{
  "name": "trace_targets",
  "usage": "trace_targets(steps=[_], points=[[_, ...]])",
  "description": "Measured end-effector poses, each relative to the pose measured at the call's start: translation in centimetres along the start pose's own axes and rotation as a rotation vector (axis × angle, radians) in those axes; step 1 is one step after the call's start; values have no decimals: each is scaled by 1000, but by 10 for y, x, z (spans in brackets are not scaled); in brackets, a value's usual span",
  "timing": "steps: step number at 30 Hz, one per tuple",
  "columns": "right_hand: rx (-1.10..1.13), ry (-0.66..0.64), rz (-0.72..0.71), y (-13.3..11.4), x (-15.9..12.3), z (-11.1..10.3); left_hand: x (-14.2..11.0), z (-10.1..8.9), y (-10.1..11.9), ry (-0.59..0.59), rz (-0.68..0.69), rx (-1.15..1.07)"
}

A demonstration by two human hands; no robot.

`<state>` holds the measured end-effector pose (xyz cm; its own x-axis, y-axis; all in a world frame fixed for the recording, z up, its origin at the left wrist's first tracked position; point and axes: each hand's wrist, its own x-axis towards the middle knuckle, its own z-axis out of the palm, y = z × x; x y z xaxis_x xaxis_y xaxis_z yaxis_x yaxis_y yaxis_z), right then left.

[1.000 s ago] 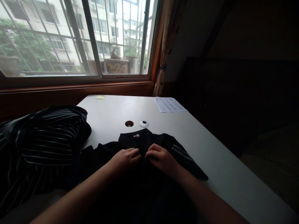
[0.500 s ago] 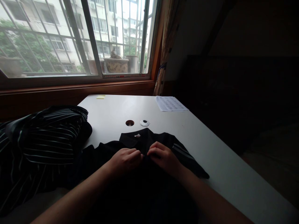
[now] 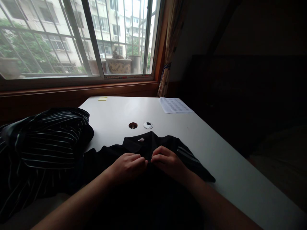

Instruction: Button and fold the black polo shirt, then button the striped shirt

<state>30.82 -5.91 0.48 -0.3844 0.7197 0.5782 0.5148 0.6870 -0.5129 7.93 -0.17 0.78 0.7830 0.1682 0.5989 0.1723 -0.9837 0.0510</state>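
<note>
A black collared shirt (image 3: pixel 136 143) lies spread on the white table, with a small white label inside its collar and pale stripes on the sleeve at the right. Just below the collar, my left hand (image 3: pixel 131 164) is closed in a pinch on the front of the shirt. My right hand (image 3: pixel 166 159) pinches the cloth close beside it, its fingertips almost meeting those of the left. What exactly lies between the fingertips is too dark and small to make out. The lower part of the shirt fades into shadow under my forearms.
A heap of black clothing with white stripes (image 3: pixel 50 137) covers the left side of the white table (image 3: pixel 115 111). Farther back are a round cable hole (image 3: pixel 133 125), its white cap (image 3: pixel 148 125), printed sheets (image 3: pixel 175 105) and yellow sticky notes (image 3: pixel 102 99). A barred window stands behind.
Both hands stay at the same spot on the shirt, with only a slight shift of the fingers. The view has moved very slightly.
</note>
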Motion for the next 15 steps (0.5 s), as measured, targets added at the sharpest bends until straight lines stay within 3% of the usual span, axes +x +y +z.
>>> trace_targets(steps=[10, 15], points=[[-5, 22, 29, -1, 0, -1, -2, 2, -1, 0, -4, -8], [-26, 166, 109, 0, -1, 1, -3, 3, -1, 15, -1, 0]])
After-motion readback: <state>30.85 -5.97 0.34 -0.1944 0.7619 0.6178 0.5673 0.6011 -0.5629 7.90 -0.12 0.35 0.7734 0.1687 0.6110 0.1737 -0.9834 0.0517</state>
